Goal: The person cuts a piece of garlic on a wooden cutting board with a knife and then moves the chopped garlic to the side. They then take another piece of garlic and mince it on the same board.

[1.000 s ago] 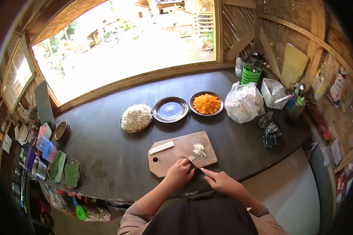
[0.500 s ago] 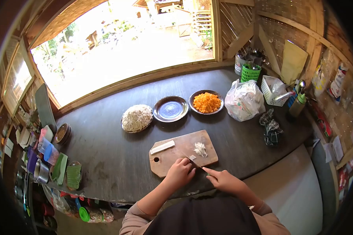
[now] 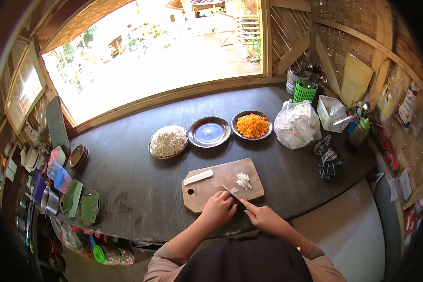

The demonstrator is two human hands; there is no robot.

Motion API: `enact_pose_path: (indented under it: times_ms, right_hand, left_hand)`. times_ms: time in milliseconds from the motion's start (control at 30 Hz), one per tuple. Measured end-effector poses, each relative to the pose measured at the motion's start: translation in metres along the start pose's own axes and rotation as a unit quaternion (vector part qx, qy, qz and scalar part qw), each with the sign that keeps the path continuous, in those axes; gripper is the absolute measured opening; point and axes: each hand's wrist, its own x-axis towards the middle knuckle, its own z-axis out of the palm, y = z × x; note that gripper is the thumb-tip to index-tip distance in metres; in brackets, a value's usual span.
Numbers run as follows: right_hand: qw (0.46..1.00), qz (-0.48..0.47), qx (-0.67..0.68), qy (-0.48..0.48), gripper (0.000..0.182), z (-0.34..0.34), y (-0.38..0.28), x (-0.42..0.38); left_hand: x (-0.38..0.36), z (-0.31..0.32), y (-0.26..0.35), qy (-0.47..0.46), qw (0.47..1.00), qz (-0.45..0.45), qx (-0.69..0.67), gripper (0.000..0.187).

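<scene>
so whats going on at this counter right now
A person stands at a dark counter, cutting on a wooden cutting board. The right hand holds a knife, its blade over the board's near edge, while the left hand rests curled beside it. A small pile of pale shreds and a white strip lie on the board. Behind sit plates of noodles and orange pieces, with an empty plate between.

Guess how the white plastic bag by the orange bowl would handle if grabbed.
The bag looks crumpled and bulging, so it would likely be floppy and sag around its contents. The thin film is probably slippery. It slumps on the counter, so it is unlikely to roll.
</scene>
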Motion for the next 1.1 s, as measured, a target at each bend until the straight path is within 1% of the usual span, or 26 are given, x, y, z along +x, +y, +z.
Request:
enact_pose_path:
  times_ms: [67,133,200,333,400,467,533,600,767,833,933,1000,1033,1100]
  right_hand:
    - [1.0,0.001,0.011,-0.001,0.043,-0.006,-0.004,-0.003]
    - [1.0,0.0,0.022,0.002,0.043,-0.013,-0.009,-0.007]
    - [1.0,0.009,0.012,-0.015,0.042,-0.017,-0.005,-0.014]
    - [0.999,0.016,0.022,-0.019,0.042,-0.015,-0.006,-0.011]
    - [0.998,0.044,0.033,-0.035,0.044,-0.013,-0.011,-0.004]
    - [0.998,0.042,0.036,-0.033,0.044,-0.014,-0.01,-0.005]
    - [0.998,0.036,0.04,-0.03,0.044,-0.016,-0.009,-0.006]
    - [0.998,0.049,0.029,-0.041,0.042,-0.02,-0.008,-0.012]
    - [0.998,0.033,0.04,-0.028,0.044,-0.009,-0.005,-0.001]
    - [0.999,0.029,0.04,-0.023,0.044,-0.008,-0.006,0.001]
    - [0.999,0.012,0.048,-0.009,0.044,-0.01,-0.005,-0.001]
    - [0.998,0.043,0.024,-0.043,0.043,-0.017,-0.007,-0.009]
    - [0.998,0.044,0.023,-0.043,0.043,-0.017,-0.006,-0.009]
    - [0.998,0.032,0.039,-0.029,0.043,-0.015,-0.007,-0.009]
  left_hand:
    - [0.0,-0.002,-0.001,-0.001,1.0,0.001,0.006,0.027]
    - [-0.001,-0.002,-0.003,-0.022,1.0,-0.016,0.015,0.028]
    - [-0.002,0.0,-0.004,-0.02,1.0,-0.007,0.023,0.028]
    - [-0.001,-0.003,-0.002,-0.019,0.999,0.003,0.028,0.03]
    - [-0.002,-0.004,0.0,-0.018,0.999,0.002,0.03,0.031]
    - [-0.002,-0.002,0.0,-0.013,0.999,0.003,0.034,0.031]
    - [-0.002,0.0,-0.002,-0.03,0.998,-0.002,0.048,0.031]
    - [-0.002,-0.001,-0.002,-0.024,0.998,0.0,0.057,0.031]
    - [-0.002,-0.004,0.003,-0.019,0.997,-0.002,0.071,0.032]
    - [-0.002,-0.008,0.007,-0.037,0.998,-0.022,0.055,0.033]
    - [-0.001,-0.009,0.007,-0.049,0.997,-0.027,0.057,0.033]
    - [-0.003,-0.003,0.003,-0.032,0.997,-0.016,0.064,0.034]
    - [-0.004,-0.001,0.002,-0.015,0.997,-0.006,0.07,0.034]
    - [-0.004,-0.001,0.003,-0.013,0.997,-0.007,0.071,0.035]
